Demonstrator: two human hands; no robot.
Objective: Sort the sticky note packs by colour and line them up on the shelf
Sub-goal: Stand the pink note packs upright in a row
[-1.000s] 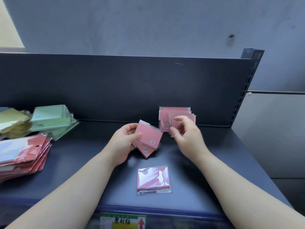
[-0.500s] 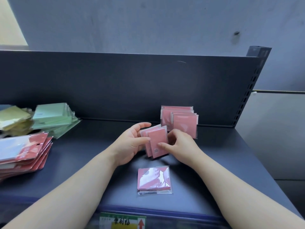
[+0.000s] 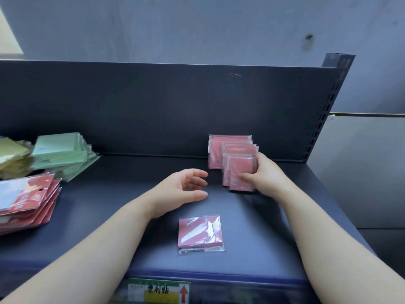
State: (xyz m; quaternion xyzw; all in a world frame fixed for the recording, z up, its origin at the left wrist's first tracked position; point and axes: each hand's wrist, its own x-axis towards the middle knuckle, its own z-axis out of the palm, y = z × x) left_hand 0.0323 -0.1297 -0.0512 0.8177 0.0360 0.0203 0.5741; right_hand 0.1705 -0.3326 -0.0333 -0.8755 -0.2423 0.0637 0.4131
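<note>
A row of pink sticky note packs [image 3: 219,152] stands upright against the back panel of the dark shelf [image 3: 109,216]. My right hand [image 3: 265,178] grips the frontmost pink packs [image 3: 240,174], thumb on the front face and fingers behind, holding them upright at the front of that row. My left hand [image 3: 184,189] hovers just left of them, fingers loosely spread and holding nothing. One more pink pack [image 3: 200,233] lies flat in its clear wrapper near the shelf's front edge.
At the left lie a pile of green packs [image 3: 61,152], yellow packs [image 3: 11,156] and a heap of red-and-white hanging packs [image 3: 26,198]. The shelf's perforated upright [image 3: 328,106] stands at the right. A price label [image 3: 157,291] sits on the front lip.
My right hand took the pink packs from my left hand and carried them right and back to the standing row. My left hand let go and now holds nothing.
</note>
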